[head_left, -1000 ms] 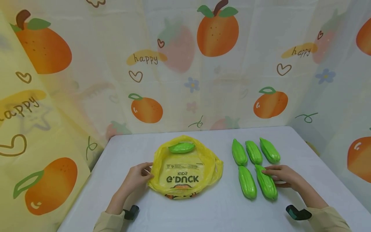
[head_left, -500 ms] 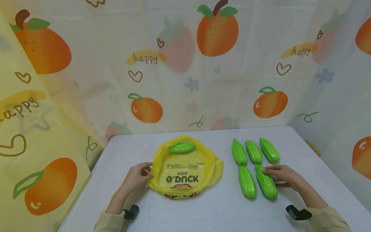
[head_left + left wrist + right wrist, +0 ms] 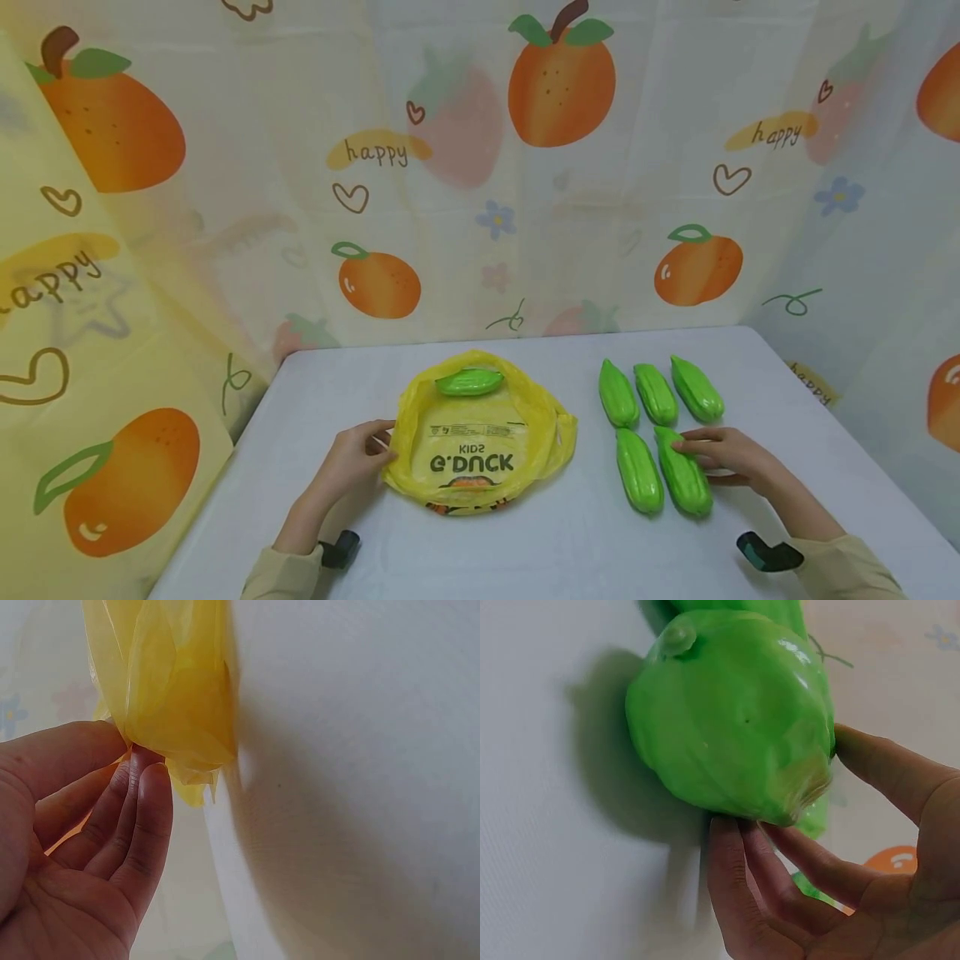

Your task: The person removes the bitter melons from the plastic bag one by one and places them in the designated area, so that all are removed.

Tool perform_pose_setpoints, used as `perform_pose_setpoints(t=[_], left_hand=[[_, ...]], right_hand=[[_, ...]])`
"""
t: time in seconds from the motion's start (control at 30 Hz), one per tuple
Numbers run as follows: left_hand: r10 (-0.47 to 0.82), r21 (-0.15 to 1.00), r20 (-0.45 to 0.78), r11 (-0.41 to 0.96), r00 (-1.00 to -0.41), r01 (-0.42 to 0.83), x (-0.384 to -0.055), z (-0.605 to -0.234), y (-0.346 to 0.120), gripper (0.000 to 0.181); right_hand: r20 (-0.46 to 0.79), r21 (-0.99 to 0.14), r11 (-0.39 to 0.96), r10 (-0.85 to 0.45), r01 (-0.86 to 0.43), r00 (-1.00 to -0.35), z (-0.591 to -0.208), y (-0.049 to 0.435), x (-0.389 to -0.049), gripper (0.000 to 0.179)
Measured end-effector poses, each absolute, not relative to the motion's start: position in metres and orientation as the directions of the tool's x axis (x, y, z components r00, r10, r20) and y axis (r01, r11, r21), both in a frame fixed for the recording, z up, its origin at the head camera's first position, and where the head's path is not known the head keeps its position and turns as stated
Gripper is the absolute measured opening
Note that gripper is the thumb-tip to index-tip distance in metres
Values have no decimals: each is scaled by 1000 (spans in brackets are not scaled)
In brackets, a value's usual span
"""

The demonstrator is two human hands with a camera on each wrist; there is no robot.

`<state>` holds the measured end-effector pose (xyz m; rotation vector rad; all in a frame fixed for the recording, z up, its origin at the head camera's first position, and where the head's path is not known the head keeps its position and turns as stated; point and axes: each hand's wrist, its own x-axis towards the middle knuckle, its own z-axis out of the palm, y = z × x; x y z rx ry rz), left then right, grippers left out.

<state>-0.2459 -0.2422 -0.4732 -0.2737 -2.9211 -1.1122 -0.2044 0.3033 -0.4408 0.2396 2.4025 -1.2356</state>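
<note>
My left hand [image 3: 358, 457] pinches the left edge of a yellow plastic bag [image 3: 405, 446], thumb against fingers in the left wrist view. The bag lies spread on the table, its mouth facing up, printed "G.DUCK KIDS" upside down. A shiny green gourd [image 3: 470, 382] lies inside at the far side. Over on the right, my right hand [image 3: 731, 457] grips another green gourd [image 3: 684, 477], thumb on one side and fingertips on the other. Close up in the right wrist view, the held gourd [image 3: 727, 712] shows a smooth, bulging end with a small nub.
Another gourd [image 3: 640, 471] lies just left of the held one. Behind them a row of gourds [image 3: 656, 395] points toward the back wall. A white cloth covers the table [image 3: 547, 542]. Fruit-printed curtains [image 3: 600, 200] stand at the back and both sides.
The gourd in my right hand has shifted slightly to the left, and the hand has moved with it. The left hand and the bag stay in place.
</note>
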Motion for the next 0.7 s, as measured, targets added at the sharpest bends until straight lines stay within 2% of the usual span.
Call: perform_pose_setpoints(t=[0.7], left_hand=[[159,659,64,735,-985,162,-246,-472,-241,45]], right_hand=[[-446,-718,602,-15,348,-895,-445,311,-209,85]])
